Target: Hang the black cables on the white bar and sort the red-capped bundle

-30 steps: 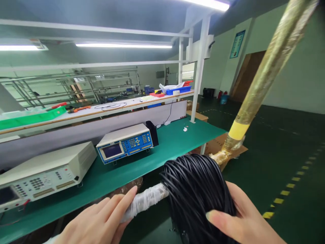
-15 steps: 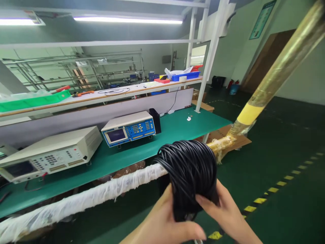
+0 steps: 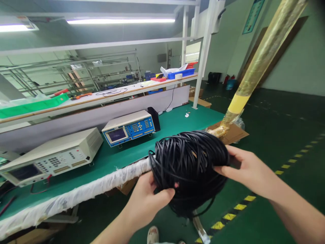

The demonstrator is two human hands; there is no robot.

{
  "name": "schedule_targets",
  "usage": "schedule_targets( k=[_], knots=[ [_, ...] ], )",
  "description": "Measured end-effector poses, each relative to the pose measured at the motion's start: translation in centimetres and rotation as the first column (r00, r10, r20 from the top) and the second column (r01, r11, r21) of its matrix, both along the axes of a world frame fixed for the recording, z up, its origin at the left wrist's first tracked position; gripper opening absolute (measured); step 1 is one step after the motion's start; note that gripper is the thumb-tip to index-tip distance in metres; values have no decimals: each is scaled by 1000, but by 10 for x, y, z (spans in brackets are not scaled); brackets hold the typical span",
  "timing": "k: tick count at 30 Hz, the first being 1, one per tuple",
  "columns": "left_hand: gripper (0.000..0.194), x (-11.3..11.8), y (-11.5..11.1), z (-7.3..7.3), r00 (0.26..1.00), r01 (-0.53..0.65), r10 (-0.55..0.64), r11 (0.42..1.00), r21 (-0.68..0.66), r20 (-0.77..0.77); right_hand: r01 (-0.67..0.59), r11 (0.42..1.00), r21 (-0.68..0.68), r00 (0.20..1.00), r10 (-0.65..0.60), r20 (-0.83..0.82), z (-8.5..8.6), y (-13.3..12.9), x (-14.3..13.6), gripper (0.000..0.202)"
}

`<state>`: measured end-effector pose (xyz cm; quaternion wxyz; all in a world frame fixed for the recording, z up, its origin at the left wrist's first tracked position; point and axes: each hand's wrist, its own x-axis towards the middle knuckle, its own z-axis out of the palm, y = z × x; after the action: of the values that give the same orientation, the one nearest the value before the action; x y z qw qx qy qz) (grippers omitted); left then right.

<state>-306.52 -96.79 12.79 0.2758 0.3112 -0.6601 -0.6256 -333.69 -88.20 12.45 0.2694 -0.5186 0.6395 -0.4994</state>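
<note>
A thick bundle of black cable [image 3: 190, 166] hangs looped over a horizontal bar [image 3: 101, 184] wrapped in white film. My left hand [image 3: 149, 200] grips the bundle's left side, thumb on the front strands and fingers curled behind. On the right side, my right hand [image 3: 243, 169] pinches strands between thumb and fingers. The loops are spread along the bar, and a stray loop droops at the lower right. A small pinkish spot shows on the cable close to my left thumb. The fingertips behind the bundle are hidden.
A yellow-wrapped post [image 3: 254, 74] rises at the right end of the bar. Beyond the bar, a green-topped bench [image 3: 167, 132] carries a blue-fronted instrument [image 3: 129, 128] and a larger beige instrument [image 3: 50, 156]. A cardboard piece [image 3: 235, 132] and striped floor tape [image 3: 240, 206] lie to the right.
My hands have moved apart and up to opposite sides of the bundle. The cable loops have spread wider along the bar. The view has shifted slightly.
</note>
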Motion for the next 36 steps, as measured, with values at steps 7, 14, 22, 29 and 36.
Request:
schedule_targets(
  k=[7, 14, 22, 29, 36],
  knots=[
    [27, -19, 22, -51, 971, -227, 232, 971, 77, -63, 246, 965, -90, 964, -234, 124, -54, 4, 30, 37],
    [22, -48, 34, -89, 986, -158, 164, 964, -212, 13, 341, 936, -88, 936, -331, 117, -135, 3, 99, 42],
    [12, -25, 4, -105, 961, -194, 262, 865, -463, 85, 380, 925, -27, 917, -381, -116, -136, 20, 61, 24],
    [22, -3, 8, -117, 912, -311, 397, 836, -452, 107, 574, 816, -70, 790, -574, -215, -126, 58, 16, 23],
    [27, -61, 36, -192, 931, -245, 326, 891, -383, 162, 371, 921, 118, 927, -375, 6, -214, 13, 106, 21]
  ],
)
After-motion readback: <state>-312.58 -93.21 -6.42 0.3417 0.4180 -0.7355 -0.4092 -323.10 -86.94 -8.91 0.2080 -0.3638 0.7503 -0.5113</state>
